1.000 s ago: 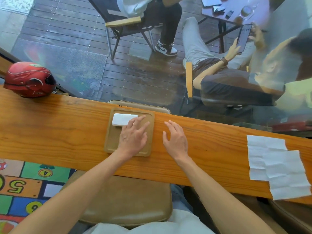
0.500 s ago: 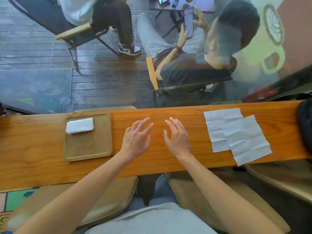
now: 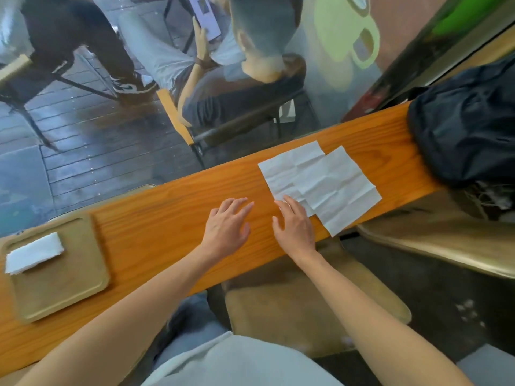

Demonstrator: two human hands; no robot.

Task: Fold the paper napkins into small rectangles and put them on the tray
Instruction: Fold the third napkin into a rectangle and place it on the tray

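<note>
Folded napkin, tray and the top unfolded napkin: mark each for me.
Folded napkin (image 3: 33, 253): head view, centre of its top face.
Tray (image 3: 64, 285): head view, bare floor.
Top unfolded napkin (image 3: 340, 188): head view, middle creases.

Wooden counter (image 3: 167, 218) before glass, plank floor (image 3: 92, 140) beyond

Left hand (image 3: 227, 227) and right hand (image 3: 295, 227) flat, fingers spread.

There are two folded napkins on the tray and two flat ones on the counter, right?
Not quite. The head view shows only one folded napkin on the tray. The rest is right: two flat napkins lie overlapping on the counter, by the right hand.
</note>
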